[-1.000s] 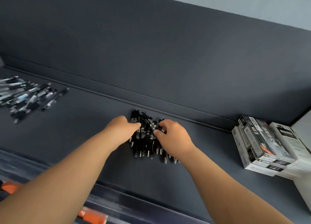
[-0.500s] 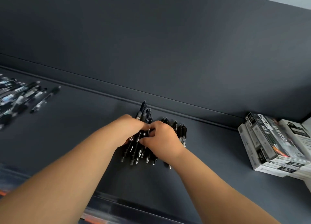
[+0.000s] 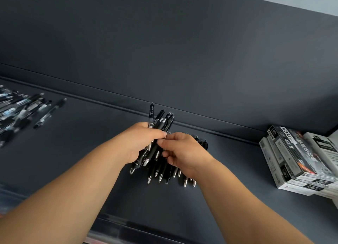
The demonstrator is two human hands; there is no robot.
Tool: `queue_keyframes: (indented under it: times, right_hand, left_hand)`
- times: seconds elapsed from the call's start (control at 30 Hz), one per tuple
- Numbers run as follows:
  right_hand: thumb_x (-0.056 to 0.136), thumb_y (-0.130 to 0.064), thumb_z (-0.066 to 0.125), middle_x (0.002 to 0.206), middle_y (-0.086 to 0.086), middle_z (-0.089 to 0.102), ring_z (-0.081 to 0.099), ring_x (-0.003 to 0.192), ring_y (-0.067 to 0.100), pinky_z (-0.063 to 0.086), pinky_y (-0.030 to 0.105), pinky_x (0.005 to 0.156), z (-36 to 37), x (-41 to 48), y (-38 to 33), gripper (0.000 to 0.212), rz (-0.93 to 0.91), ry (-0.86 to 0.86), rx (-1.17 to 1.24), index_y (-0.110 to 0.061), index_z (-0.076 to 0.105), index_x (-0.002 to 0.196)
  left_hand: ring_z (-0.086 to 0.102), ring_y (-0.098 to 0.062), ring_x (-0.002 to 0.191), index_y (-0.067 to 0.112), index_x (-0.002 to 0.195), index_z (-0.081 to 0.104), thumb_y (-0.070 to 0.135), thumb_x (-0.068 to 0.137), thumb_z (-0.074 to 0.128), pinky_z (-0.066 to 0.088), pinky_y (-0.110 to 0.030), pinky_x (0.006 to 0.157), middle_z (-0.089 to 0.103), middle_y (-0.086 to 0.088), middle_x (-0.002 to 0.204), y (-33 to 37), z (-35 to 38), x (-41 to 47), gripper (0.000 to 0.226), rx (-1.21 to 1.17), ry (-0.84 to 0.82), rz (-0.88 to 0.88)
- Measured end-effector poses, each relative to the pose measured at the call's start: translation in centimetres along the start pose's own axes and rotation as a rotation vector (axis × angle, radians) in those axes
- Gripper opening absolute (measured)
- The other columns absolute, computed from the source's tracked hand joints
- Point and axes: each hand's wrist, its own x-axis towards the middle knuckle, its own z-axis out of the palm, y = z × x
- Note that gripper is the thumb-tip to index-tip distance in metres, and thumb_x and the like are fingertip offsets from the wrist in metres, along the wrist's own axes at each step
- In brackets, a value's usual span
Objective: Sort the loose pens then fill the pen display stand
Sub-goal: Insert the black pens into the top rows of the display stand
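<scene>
My left hand (image 3: pixel 140 141) grips a bundle of black click pens (image 3: pixel 161 121), lifted off the dark shelf with their clip ends pointing up and away. My right hand (image 3: pixel 184 152) is pressed against the bundle's right side, its fingertips pinching a pen in it. Under and to the right of my right hand lie more black pens (image 3: pixel 201 143) in a row on the shelf, silver tips toward me. A second pile of black and clear pens (image 3: pixel 20 110) lies at the far left. No pen display stand is in view.
Stacked white and grey pen boxes (image 3: pixel 296 157) sit at the shelf's right end. The dark shelf surface (image 3: pixel 87 143) meets a dark back panel along a ridge. A lower shelf edge (image 3: pixel 128 231) runs along the bottom.
My left hand has gathered several pens from the middle pile and raised them off the shelf. My right hand has moved in against the bundle.
</scene>
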Motion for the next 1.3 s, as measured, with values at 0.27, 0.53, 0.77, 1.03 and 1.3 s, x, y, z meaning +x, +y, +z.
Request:
queue_keyframes:
  times: [0.27, 0.53, 0.77, 1.03, 1.3]
  right_hand:
    - [0.094, -0.017, 0.057, 0.080, 0.003, 0.066, 0.054, 0.060, 0.010, 0.042, 0.020, 0.049, -1.1, -0.8, -1.4, 0.013, -0.046, 0.020, 0.084, -0.018, 0.054, 0.081]
    - [0.091, -0.007, 0.057, 0.081, 0.004, 0.064, 0.057, 0.064, 0.012, 0.041, 0.021, 0.051, -4.5, -4.2, -2.5, 0.013, -0.198, 0.143, 0.070, -0.021, 0.056, 0.092]
    - [0.089, -0.007, 0.061, 0.081, 0.009, 0.064, 0.060, 0.069, 0.017, 0.043, 0.022, 0.052, -8.3, -8.4, -2.3, 0.021, -0.272, 0.276, 0.046, -0.018, 0.048, 0.076]
    - [0.086, -0.004, 0.064, 0.076, 0.002, 0.065, 0.063, 0.064, 0.014, 0.053, 0.023, 0.058, -13.8, -14.3, -2.3, 0.019, -0.370, 0.350, 0.054, -0.013, 0.054, 0.098]
    - [0.098, -0.019, 0.050, 0.085, 0.011, 0.065, 0.066, 0.063, 0.021, 0.053, 0.025, 0.054, -24.4, -20.3, -1.4, 0.013, -0.402, 0.329, 0.145, -0.011, 0.052, 0.089]
  left_hand:
    - [0.064, -0.021, 0.066, 0.006, 0.101, 0.062, 0.007, 0.077, 0.072, 0.055, -0.036, 0.062, 0.067, -0.009, 0.080, 0.9, 0.6, -0.3, 0.026, -0.040, 0.072, 0.082]
    - [0.057, -0.014, 0.055, 0.012, 0.084, 0.057, 0.003, 0.076, 0.068, 0.045, -0.025, 0.047, 0.058, -0.005, 0.070, 2.2, 3.1, -1.4, 0.017, -0.105, -0.052, 0.123]
    - [0.063, -0.027, 0.072, 0.004, 0.097, 0.061, 0.000, 0.069, 0.072, 0.055, -0.046, 0.070, 0.064, -0.014, 0.079, 3.2, 8.6, -4.6, 0.030, -0.150, -0.179, 0.250]
    - [0.061, -0.016, 0.063, 0.014, 0.089, 0.060, -0.005, 0.076, 0.069, 0.050, -0.025, 0.049, 0.064, -0.004, 0.074, 4.9, 15.0, -8.6, 0.025, -0.021, -0.267, 0.426]
    - [0.063, -0.018, 0.071, 0.015, 0.091, 0.064, -0.004, 0.076, 0.069, 0.052, -0.036, 0.067, 0.067, -0.005, 0.078, 5.9, 26.1, -12.1, 0.025, 0.060, -0.295, 0.507]
